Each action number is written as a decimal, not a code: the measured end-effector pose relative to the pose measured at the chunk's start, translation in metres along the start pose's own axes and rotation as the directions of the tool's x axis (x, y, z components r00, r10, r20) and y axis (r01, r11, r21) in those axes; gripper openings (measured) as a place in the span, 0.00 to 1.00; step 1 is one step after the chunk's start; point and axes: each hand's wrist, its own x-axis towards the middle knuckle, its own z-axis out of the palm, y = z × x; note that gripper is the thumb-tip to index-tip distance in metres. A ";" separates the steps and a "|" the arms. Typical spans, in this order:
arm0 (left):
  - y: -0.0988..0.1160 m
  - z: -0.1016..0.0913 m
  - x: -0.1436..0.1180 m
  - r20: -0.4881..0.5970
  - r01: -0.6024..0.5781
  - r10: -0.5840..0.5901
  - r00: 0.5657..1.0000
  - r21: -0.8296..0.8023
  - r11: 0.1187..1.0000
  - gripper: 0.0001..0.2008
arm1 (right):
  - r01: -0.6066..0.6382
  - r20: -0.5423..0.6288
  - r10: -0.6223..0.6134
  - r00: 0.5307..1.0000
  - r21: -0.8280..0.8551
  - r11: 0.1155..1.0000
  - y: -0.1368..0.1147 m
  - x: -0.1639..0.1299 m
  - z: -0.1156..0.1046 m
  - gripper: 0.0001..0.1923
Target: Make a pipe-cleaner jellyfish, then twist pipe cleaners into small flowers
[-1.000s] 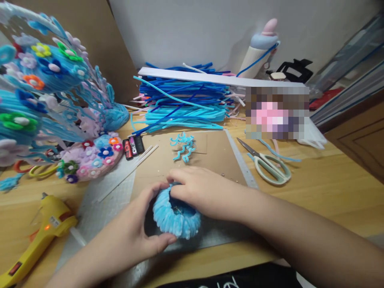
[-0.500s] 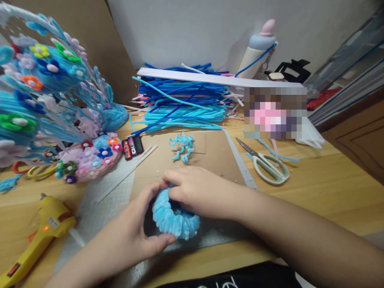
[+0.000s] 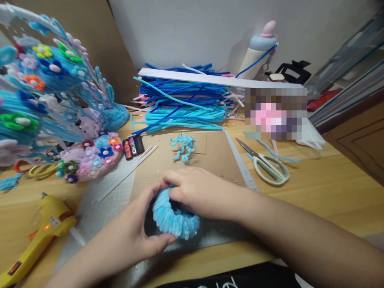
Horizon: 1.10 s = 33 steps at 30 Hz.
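Both hands hold the fuzzy light-blue chenille ring (image 3: 175,220) on the grey cutting mat (image 3: 99,208), near the front table edge.

Our left hand (image 3: 136,236) cups the ring, thumb under its front rim and forefinger arched over the top; our right hand (image 3: 199,192) lies on it with fingertips curled down into the hollow, but we cannot tell what they pinch. We judge it best to grip lightly, so the pile stays fluffy. Scissors (image 3: 268,166) and the yellow glue gun (image 3: 39,232) lie well apart.
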 end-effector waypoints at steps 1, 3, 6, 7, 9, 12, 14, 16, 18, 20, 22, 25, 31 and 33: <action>0.000 0.000 0.000 0.001 0.003 -0.003 1.000 0.000 1.000 0.38 | -0.001 0.002 0.001 1.000 0.003 1.000 0.000 0.000 0.000 0.08; 0.000 0.000 0.000 0.004 0.008 -0.008 1.000 0.003 1.000 0.38 | -0.003 0.007 0.003 1.000 0.013 1.000 0.000 -0.001 0.000 0.09; -0.001 0.000 -0.001 0.001 0.005 -0.005 1.000 0.006 1.000 0.38 | -0.006 0.009 0.005 1.000 0.025 1.000 -0.001 0.000 0.000 0.09; -0.001 0.000 -0.001 -0.002 0.002 -0.002 1.000 0.008 1.000 0.38 | -0.006 0.008 0.006 1.000 0.025 1.000 -0.001 0.000 0.001 0.09; -0.001 0.000 0.000 -0.014 -0.002 0.002 1.000 0.013 1.000 0.38 | -0.010 0.007 0.010 1.000 0.021 1.000 -0.002 0.000 0.001 0.08; 0.000 0.001 0.001 -0.035 -0.020 0.021 0.999 0.020 1.000 0.38 | -0.027 0.011 0.027 1.000 0.033 0.999 -0.002 0.000 0.000 0.08; 0.001 0.001 0.001 -0.048 -0.038 0.039 0.998 0.021 0.999 0.38 | -0.037 0.012 0.036 0.999 0.116 0.993 -0.002 -0.003 -0.005 0.08; 0.001 0.001 0.000 -0.048 -0.054 0.055 0.997 0.017 0.998 0.37 | -0.058 -0.006 0.062 0.998 0.276 0.959 0.000 -0.008 -0.012 0.08; 0.001 0.001 -0.001 -0.036 -0.058 0.058 0.998 0.007 0.998 0.35 | -0.085 -0.046 0.117 0.992 0.444 0.892 0.002 -0.012 -0.019 0.08; -0.001 0.000 -0.001 -0.019 -0.049 0.048 0.999 -0.008 0.999 0.34 | -0.116 -0.098 0.200 0.975 0.545 0.830 0.006 -0.015 -0.023 0.09; -0.003 -0.001 -0.003 -0.009 -0.028 0.028 1.000 -0.041 0.999 0.32 | -0.171 -0.144 0.310 0.940 0.587 0.792 0.010 -0.016 -0.023 0.10; -0.005 -0.002 -0.004 -0.014 -0.006 0.005 1.000 -0.123 0.992 0.30 | -0.365 -0.093 0.536 0.839 0.636 0.680 0.015 -0.015 -0.020 0.08; -0.006 -0.005 -0.005 -0.044 -0.031 0.017 0.999 -0.338 0.941 0.28 | -0.563 0.347 0.563 0.750 0.782 0.268 0.017 -0.019 -0.023 0.12; -0.006 -0.007 -0.007 -0.050 -0.044 0.026 0.998 -0.414 0.909 0.29 | -0.529 0.388 0.492 0.779 0.828 0.185 0.018 -0.021 -0.024 0.14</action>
